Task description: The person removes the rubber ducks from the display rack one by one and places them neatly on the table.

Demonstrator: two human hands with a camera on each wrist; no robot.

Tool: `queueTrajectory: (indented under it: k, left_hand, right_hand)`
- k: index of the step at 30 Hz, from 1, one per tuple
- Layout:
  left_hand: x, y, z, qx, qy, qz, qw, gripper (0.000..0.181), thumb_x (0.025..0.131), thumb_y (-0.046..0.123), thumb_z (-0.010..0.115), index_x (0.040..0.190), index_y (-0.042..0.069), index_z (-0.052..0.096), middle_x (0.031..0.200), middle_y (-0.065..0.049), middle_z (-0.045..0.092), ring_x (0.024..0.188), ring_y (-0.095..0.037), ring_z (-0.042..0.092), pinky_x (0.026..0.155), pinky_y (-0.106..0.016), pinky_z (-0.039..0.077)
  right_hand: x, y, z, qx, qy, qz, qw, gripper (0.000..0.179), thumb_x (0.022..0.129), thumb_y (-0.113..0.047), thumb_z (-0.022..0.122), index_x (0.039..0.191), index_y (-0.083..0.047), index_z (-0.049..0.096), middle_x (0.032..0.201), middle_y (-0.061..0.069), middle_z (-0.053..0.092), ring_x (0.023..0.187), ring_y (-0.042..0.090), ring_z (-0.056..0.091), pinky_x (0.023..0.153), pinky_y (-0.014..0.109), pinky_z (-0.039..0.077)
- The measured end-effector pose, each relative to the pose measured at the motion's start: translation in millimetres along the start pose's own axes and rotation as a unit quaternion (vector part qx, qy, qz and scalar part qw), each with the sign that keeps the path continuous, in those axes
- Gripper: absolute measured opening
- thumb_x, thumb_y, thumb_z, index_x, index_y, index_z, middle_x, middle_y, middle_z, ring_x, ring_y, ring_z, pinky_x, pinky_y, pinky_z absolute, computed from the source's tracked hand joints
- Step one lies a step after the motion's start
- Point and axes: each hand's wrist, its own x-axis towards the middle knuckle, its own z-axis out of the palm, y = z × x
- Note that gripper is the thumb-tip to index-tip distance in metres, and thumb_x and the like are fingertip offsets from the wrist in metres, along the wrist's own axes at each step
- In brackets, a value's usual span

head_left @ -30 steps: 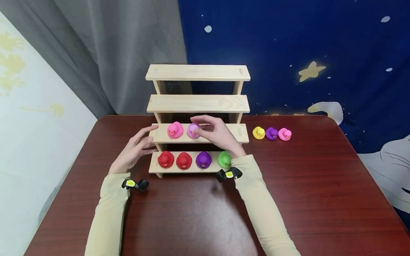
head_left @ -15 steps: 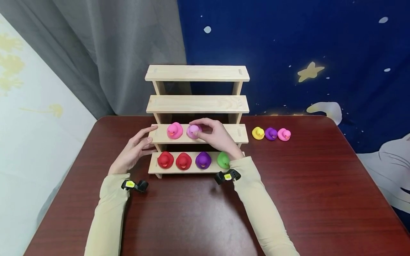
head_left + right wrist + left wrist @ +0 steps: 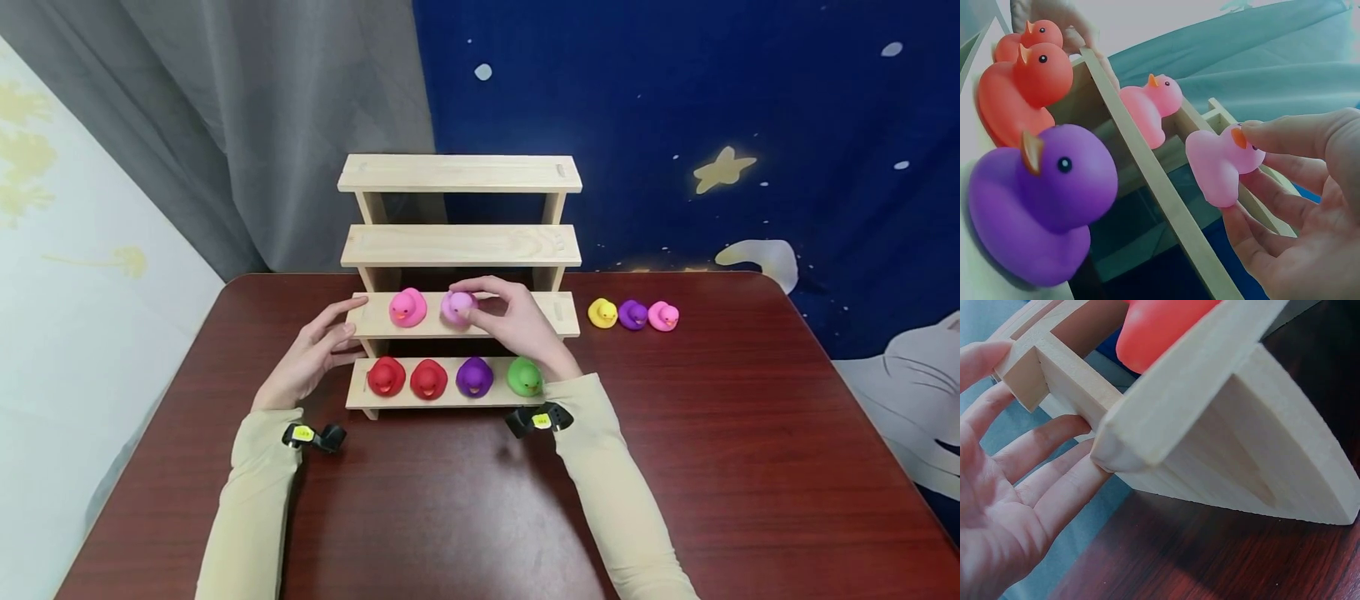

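Note:
In the head view my right hand (image 3: 517, 321) pinches a light pink rubber duck (image 3: 457, 308) at the second tier from the bottom of a wooden stepped shelf (image 3: 461, 246). The right wrist view shows the thumb by its orange beak and fingers behind and below its body. To its left on that tier sits a brighter pink rubber duck (image 3: 408, 308). My left hand (image 3: 303, 362) rests against the left end of this tier, its fingers (image 3: 1054, 437) fairly straight along the wood in the left wrist view.
On the bottom tier stand two red ducks (image 3: 386, 377), a purple duck (image 3: 475, 377) and a green duck (image 3: 524, 377). Right of the shelf, a yellow duck (image 3: 602, 313), a small purple duck (image 3: 633, 315) and a pink duck (image 3: 663, 316) line up on the brown table (image 3: 720, 467).
My right hand has shifted slightly to the right with the light pink duck, widening its distance from the brighter pink one. The left hand stays at the shelf's end.

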Motion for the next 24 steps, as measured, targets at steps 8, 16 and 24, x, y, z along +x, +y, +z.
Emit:
queueTrajectory:
  k: [8, 16, 24]
  left_hand:
    - [-0.3, -0.1, -0.8, -0.001, 0.0, 0.0, 1.0, 0.045, 0.103, 0.015, 0.047, 0.147, 0.014, 0.04, 0.142, -0.016, 0.033, 0.114, -0.04, 0.056, 0.09, -0.045, 0.05]
    - [-0.6, 1.2, -0.7, -0.005, -0.002, 0.0, 1.0, 0.045, 0.103, 0.015, 0.047, 0.147, 0.014, 0.039, 0.143, -0.017, 0.032, 0.115, -0.047, 0.052, 0.089, -0.044, 0.051]
    - [-0.4, 0.9, -0.5, -0.001, -0.003, -0.001, 1.0, 0.045, 0.103, 0.015, 0.047, 0.147, 0.014, 0.039, 0.142, -0.017, 0.033, 0.114, -0.04, 0.056, 0.089, -0.043, 0.051]
  right_hand:
    - [-6.9, -1, -10, -0.001, 0.014, 0.005, 0.9999, 0.03, 0.089, -0.001, 0.067, 0.12, -0.001, 0.067, 0.118, 0.009, 0.065, 0.1, 0.022, 0.065, 0.089, 0.031, 0.05]
    - [-16.8, 1, -26, -0.025, 0.013, -0.009, 0.9996, 0.029, 0.09, -0.001, 0.067, 0.119, 0.001, 0.066, 0.118, 0.011, 0.064, 0.099, 0.024, 0.065, 0.086, 0.03, 0.051]
    - [-26.9, 4, -42, -0.038, 0.024, 0.0, 0.999, 0.031, 0.089, -0.005, 0.069, 0.12, 0.0, 0.066, 0.118, 0.011, 0.064, 0.098, 0.026, 0.065, 0.083, 0.03, 0.052]
